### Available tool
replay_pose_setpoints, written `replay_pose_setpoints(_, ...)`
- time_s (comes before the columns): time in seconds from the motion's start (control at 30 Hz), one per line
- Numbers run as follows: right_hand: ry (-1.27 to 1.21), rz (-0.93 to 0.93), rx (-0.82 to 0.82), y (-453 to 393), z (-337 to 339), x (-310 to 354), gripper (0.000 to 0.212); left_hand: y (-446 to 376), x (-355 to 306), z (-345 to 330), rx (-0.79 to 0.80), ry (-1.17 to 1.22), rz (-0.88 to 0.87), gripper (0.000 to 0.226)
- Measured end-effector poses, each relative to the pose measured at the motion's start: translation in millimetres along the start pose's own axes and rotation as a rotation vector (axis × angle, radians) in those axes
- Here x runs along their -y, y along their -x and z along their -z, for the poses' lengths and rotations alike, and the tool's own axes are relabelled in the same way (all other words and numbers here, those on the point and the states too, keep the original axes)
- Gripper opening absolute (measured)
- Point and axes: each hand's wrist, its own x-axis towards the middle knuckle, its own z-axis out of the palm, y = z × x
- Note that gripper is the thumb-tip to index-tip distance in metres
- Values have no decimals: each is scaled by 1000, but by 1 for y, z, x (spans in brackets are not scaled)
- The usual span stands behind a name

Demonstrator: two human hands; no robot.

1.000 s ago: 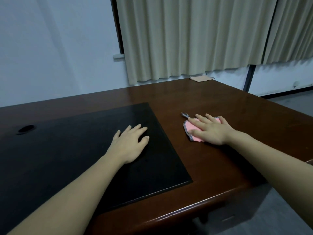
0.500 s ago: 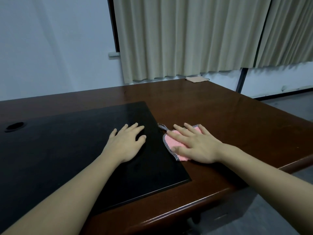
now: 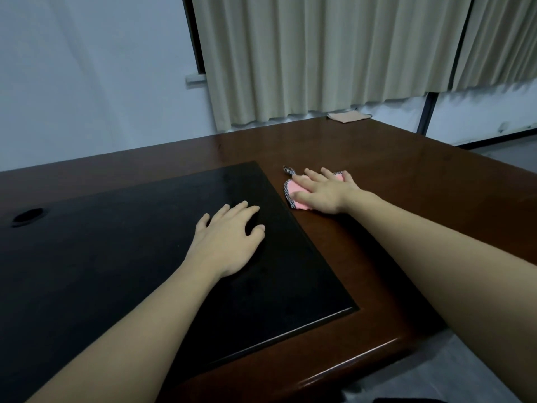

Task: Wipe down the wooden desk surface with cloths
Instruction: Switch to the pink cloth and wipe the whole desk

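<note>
Head view. Dark brown wooden worktop (image 3: 392, 181) fills the lower frame, with a black inset pad (image 3: 130, 242) covering its left and centre.

Left hand (image 3: 229, 239): palm down on the black pad, near the pad's right edge, fingers spread and nearly straight, pointing far-right. Grip released, nothing held.

Right hand (image 3: 322, 191): flat on top of the pink cloth (image 3: 296, 189), fingers extended and pointing left, pressing the cloth against the wood. Grip released; the fingers are straight over the fabric, not curled round it.

Pink cloth: lies on bare wood just right of the pad's right edge, towards its far corner. Mostly covered by the right hand; a pink patch shows to the left of and below the fingers. Dark-and-white checked trim runs along its left side, and a small loop of the same trim sticks out at its far-left corner.

Second cloth, tan (image 3: 347, 116): flat at the far edge of the worktop, well apart from both hands, just under the hem of the beige curtain (image 3: 334, 53).

Round dark hole (image 3: 27, 216) at the far left of the pad
</note>
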Motion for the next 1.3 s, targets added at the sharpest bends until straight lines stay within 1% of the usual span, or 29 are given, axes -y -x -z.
replay_pose_setpoints(0.1,27,35,3,20,-4,7,68,0,0,0,-1,5,2,54)
replay_pose_setpoints(0.23,68,183,-5,73,-19,21,66,2,-2,0,-5,14,5,54)
replay_pose_setpoints(0.33,75,226,-10,100,-25,27,66,6,-3,2,-76,0,8,53)
replay_pose_setpoints(0.43,47,203,4,101,-24,30,66,13,-3,7,-129,-33,12,51)
replay_pose_setpoints(0.57,-18,198,27,98,-18,27,68,21,-3,11,-89,-15,21,52)
replay_pose_setpoints(0.67,-44,157,21,103,-15,13,69,24,-11,14,-62,-10,-2,52)
replay_pose_setpoints(0.83,-86,33,-6,119,-12,-34,64,17,-55,11,-2,-93,-88,57)
replay_pose_setpoints(0.97,-148,-79,-36,136,-10,-68,61,1,-106,3,38,-92,-161,60)
replay_pose_setpoints(1.07,-242,-126,-94,145,-9,-81,58,-7,-136,-14,126,-64,-143,64)
replay_pose_setpoints(1.17,-305,-125,-147,147,-11,-82,56,-10,-139,-27,153,-88,-120,68)
replay_pose_setpoints(1.3,-339,-48,-217,139,-12,-64,55,-12,-113,-19,169,-104,-139,66)
